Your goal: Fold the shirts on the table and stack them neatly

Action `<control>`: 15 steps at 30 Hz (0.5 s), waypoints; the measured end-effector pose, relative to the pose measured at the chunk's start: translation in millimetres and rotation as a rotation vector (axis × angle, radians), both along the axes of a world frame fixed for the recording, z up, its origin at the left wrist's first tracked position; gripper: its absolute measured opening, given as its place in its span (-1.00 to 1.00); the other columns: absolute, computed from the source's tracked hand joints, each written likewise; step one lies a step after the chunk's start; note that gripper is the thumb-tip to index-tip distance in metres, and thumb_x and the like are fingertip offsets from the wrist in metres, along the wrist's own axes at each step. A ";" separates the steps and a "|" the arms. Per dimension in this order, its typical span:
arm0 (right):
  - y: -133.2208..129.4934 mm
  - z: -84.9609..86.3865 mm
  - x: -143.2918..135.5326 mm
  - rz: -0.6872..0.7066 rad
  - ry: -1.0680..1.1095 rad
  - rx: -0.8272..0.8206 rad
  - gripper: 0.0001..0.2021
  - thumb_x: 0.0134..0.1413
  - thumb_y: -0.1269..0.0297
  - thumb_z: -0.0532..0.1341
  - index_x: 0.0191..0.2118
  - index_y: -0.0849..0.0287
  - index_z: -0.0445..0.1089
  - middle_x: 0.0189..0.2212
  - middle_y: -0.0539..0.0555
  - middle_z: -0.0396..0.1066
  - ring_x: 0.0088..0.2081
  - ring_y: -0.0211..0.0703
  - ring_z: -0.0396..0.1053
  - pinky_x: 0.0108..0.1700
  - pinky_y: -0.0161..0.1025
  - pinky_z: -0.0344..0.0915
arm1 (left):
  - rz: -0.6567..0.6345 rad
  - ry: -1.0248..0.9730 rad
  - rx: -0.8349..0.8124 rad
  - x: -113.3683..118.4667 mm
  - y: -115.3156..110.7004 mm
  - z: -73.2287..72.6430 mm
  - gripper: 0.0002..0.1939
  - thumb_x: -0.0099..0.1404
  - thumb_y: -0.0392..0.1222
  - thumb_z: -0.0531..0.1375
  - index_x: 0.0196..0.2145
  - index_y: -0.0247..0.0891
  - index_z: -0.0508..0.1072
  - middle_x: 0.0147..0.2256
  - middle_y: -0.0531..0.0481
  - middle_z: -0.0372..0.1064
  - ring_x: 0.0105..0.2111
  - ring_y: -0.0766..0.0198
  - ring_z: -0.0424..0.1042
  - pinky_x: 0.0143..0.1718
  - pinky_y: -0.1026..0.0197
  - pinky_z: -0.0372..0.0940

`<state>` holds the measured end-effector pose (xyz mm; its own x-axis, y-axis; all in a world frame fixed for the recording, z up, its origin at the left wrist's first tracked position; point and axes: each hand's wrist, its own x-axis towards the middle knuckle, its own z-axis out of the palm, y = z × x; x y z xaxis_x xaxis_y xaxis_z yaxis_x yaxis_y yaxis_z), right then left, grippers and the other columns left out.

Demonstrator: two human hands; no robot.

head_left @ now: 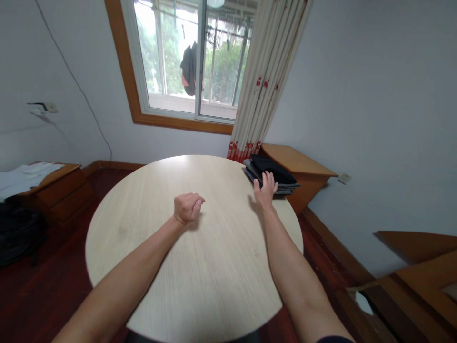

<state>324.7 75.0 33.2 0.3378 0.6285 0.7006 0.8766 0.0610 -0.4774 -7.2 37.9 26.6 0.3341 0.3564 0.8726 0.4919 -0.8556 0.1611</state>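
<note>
Near the middle of the round table (214,267), my left hand (188,207) is closed in a loose fist, and nothing shows in it. My right hand (265,189) reaches to the table's far right with its fingers spread. A stack of dark folded clothes (276,169) lies there, black on top with grey layers below. My right fingertips overlap the near side of this stack in the view; whether they touch it I cannot tell.
Behind the stack stands a wooden cabinet (300,159) beside a patterned curtain (264,81). A low wooden drawer unit (67,190) with white papers (26,176) on it is at the left, near a black bag (19,233). Wooden furniture (421,290) fills the lower right.
</note>
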 end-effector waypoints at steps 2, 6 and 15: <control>-5.2 10.6 -19.9 0.156 0.027 0.066 -0.45 0.30 0.02 -0.04 0.29 0.16 0.21 0.33 0.27 0.11 0.39 0.11 -0.06 0.34 0.34 -0.20 | -0.015 0.027 0.004 -1.5 0.3 2.5 -0.61 0.38 -0.16 -0.06 -0.44 -0.22 0.49 -0.52 -0.01 0.48 -0.51 0.25 0.46 -0.41 0.19 0.29; -31.7 32.8 -83.8 0.679 0.035 0.121 -0.49 0.29 -0.03 0.07 0.23 0.13 0.31 0.28 0.26 0.20 0.31 0.06 0.13 0.34 0.12 0.02 | 0.056 0.093 -0.127 0.4 4.2 1.8 -0.66 0.33 -0.05 0.09 -0.05 -0.23 0.49 -0.13 -0.15 0.54 -0.12 0.06 0.50 -0.07 0.04 0.36; -48.0 -1.6 -128.1 0.937 0.255 -0.092 -0.50 0.18 0.10 0.23 0.21 0.11 0.35 0.17 0.24 0.33 0.16 0.05 0.33 0.15 0.02 0.34 | 0.363 0.235 -0.527 -7.7 22.0 -13.9 -0.49 0.19 -0.22 0.19 0.12 -0.20 0.40 0.20 -0.19 0.32 0.20 -0.09 0.28 0.20 -0.11 0.16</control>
<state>196.6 27.0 31.6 -0.1921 0.7685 0.6104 0.3613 0.6336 -0.6841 -14.9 60.0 12.7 0.2723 0.8393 0.4705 0.8059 -0.4661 0.3650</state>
